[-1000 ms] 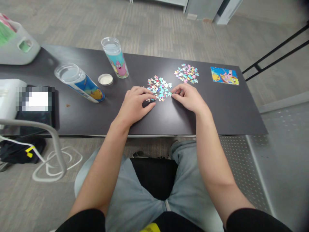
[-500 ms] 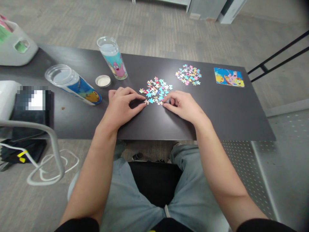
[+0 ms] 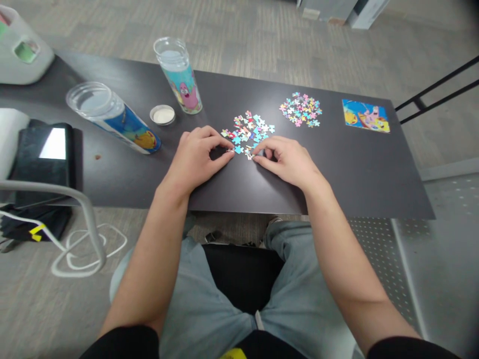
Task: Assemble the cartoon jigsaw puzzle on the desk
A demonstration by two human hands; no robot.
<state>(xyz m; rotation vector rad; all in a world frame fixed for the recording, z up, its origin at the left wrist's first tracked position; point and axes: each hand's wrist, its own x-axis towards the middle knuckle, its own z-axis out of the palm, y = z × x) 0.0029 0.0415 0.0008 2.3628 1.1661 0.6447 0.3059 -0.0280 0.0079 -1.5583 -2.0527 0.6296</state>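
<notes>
A loose pile of small jigsaw puzzle pieces [image 3: 247, 128], mostly blue, white and red, lies on the dark table [image 3: 239, 192] between my two hands. At the pile's near left edge, my left hand [image 3: 200, 154] pinches a puzzle piece [image 3: 229, 150] between thumb and forefinger. My right hand [image 3: 286, 158] is closed at the near right edge, thumb and fingertips on another puzzle piece [image 3: 249, 155]. Beyond my right hand lies a second pile of pink, yellow and blue puzzle pieces [image 3: 300, 109].
Left of the piles stand two clear-topped cartoon canisters, one pink and teal [image 3: 183, 85], one blue [image 3: 130, 124], with a round lid [image 3: 162, 114] between them. A cartoon picture card [image 3: 365, 115] lies far right. At left are a black device [image 3: 43, 164] and a white container [image 3: 24, 50].
The view has shifted slightly. My left hand has come a little closer to my right hand, its pinched piece moving right. The right hand stays at the pile's near edge.
</notes>
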